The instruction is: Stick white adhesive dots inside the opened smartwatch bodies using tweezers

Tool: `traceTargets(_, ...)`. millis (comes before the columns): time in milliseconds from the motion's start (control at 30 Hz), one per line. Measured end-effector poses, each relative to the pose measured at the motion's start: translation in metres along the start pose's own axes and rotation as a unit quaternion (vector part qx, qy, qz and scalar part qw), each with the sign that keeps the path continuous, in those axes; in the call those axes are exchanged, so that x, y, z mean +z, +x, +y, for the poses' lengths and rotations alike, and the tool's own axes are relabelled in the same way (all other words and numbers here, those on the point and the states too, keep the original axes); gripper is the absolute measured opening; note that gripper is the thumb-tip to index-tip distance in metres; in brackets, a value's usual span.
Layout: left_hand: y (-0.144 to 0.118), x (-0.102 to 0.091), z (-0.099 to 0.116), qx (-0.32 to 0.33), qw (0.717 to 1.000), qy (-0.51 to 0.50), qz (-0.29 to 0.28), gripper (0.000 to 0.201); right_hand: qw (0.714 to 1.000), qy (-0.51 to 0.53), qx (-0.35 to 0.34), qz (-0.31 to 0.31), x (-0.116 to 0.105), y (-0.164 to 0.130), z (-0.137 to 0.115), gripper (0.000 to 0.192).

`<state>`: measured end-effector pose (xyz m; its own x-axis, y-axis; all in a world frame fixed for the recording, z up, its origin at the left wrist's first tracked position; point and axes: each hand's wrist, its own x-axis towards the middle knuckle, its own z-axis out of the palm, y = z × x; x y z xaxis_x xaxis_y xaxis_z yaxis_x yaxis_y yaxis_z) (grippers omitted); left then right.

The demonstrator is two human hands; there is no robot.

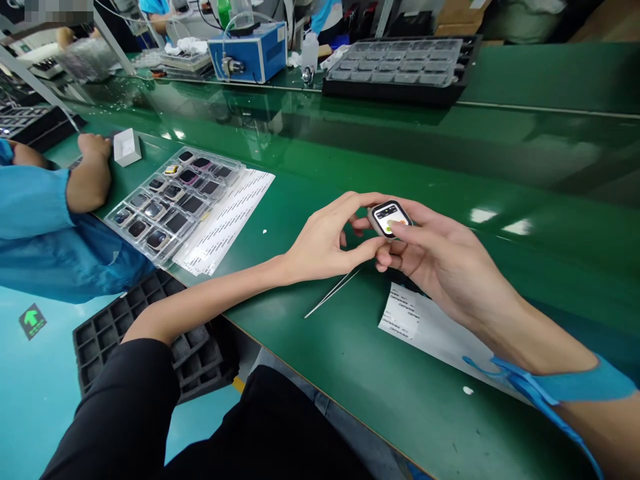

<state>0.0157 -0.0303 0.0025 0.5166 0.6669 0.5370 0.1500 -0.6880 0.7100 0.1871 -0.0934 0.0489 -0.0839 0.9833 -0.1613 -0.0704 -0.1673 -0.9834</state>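
Observation:
A smartwatch case without a strap (386, 215), its screen lit white, is held above the green bench between both my hands. My left hand (327, 237) grips its left edge between thumb and fingers. From the other side my right hand (435, 250) supports it, with the thumb on the screen. On the bench below lie metal tweezers (330, 295), partly hidden at one end by my hands. Under my right forearm rests a white label sheet (435, 327) with rows of dark print. A blue band circles my right wrist.
To the left, a clear tray (167, 207) of watch cases lies partly over more printed sheets (225, 220). A co-worker's arm (90, 173) rests near a small white box (127, 147). Black compartment trays (100, 340) stand below the bench edge. A blue device (255, 53) and stacked trays (395, 67) occupy the shelf.

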Motion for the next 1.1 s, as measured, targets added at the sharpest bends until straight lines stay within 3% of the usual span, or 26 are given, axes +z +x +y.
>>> traceTargets(200, -0.003, 0.001, -0.003, 0.021, 1.000, 0.001, 0.007, 0.053, 1.000, -0.021, -0.023, 0.002, 0.006, -0.005, 0.000, 0.053)
traceTargets(367, -0.003, 0.002, -0.007, 0.070, 0.997, 0.003, 0.016, 0.049, 0.997, -0.052, -0.055, 0.001, 0.004, -0.005, 0.004, 0.060)
traceTargets(600, -0.001, -0.002, -0.005, 0.075, 0.996, -0.012, -0.046, 0.059, 0.983, -0.147, -0.105, -0.016, -0.005, -0.003, 0.004, 0.064)
traceTargets(933, -0.001, -0.004, -0.003, 0.132, 0.990, -0.037, -0.022, 0.056, 0.976, -0.190, -0.108, -0.004, -0.005, -0.004, 0.006, 0.063)
traceTargets(1100, 0.000, -0.005, -0.002, 0.087, 0.995, -0.024, -0.049, 0.061, 0.980, -0.170, -0.104, -0.019, -0.005, -0.004, 0.005, 0.067)
